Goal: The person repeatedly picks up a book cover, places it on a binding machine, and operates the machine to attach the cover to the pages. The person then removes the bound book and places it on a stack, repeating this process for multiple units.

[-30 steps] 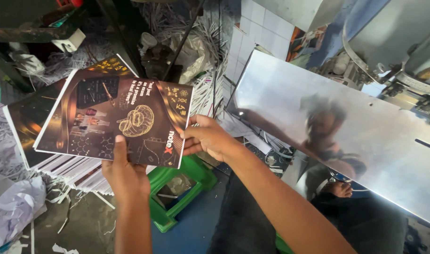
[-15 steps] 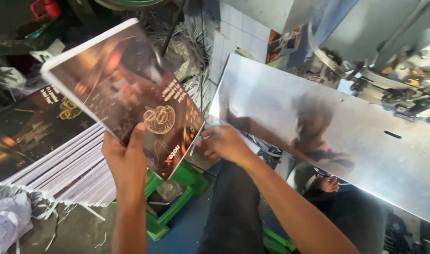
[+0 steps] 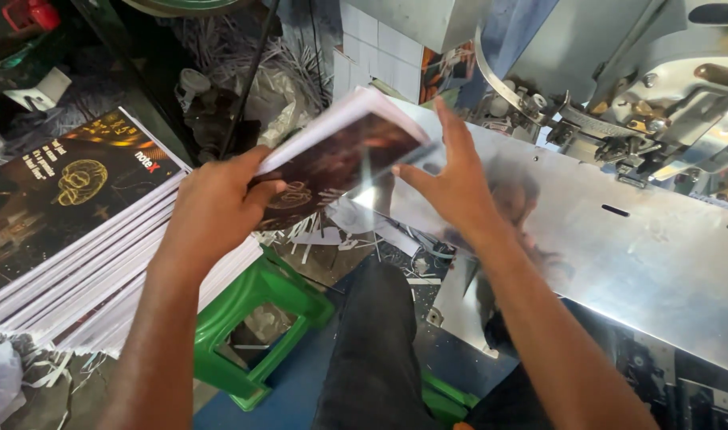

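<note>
My left hand (image 3: 213,215) grips the near edge of a notebook (image 3: 340,159) with a dark glossy cover and white page edges, held tilted in the air. My right hand (image 3: 459,179) has its fingers spread against the notebook's right edge, just above the shiny metal table (image 3: 619,247) of a machine. To the left lies a stack of like notebooks (image 3: 85,231) with dark covers showing a gold design.
A green plastic stool (image 3: 252,326) stands under the stack. The machine's metal head (image 3: 651,103) with levers sits at the upper right. Paper trimmings (image 3: 340,239) litter the floor; my dark-trousered knee (image 3: 376,342) is below.
The notebook has been carried from over the stack rightward to the metal table and tilted flatter. My right hand shifted from its lower edge to its right edge.
</note>
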